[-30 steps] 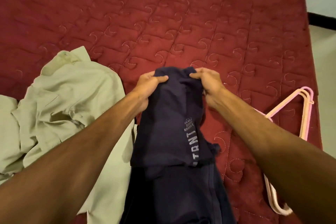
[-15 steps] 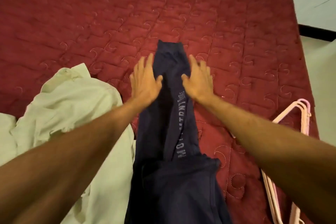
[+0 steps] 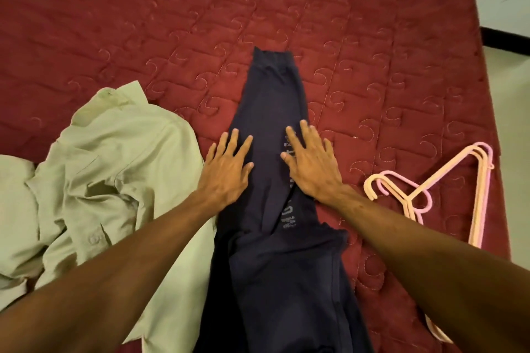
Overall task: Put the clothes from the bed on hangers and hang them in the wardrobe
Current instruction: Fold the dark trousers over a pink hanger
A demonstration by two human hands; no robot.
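Navy garment point(image 3: 269, 112), apparently jogging trousers folded lengthwise, lies flat on the red quilted bed point(image 3: 143, 23), under and beyond both hands, with its cuffed end farthest from the person. The left hand point(image 3: 226, 169) rests palm down on the garment's left edge, fingers straight and spread, gripping nothing. The right hand point(image 3: 311, 169) lies equally flat and spread on the right edge, also holding nothing.

A crumpled pale green shirt point(image 3: 114, 169) lies just left of the left hand. A stack of pink hangers point(image 3: 481, 195) lies well to the right of the right hand.

Step in hand, as judged: smoothing the garment before it goes on a hanger; nothing is hung yet. The next move calls for separating one hanger from the stack, then draping the garment evenly over its bar so it does not slide off.

Writing: a grey print point(image 3: 288, 219) runs along the leg and emerges behind the right wrist. The hand covers most of it, and what shows is too blurred to read with confidence.
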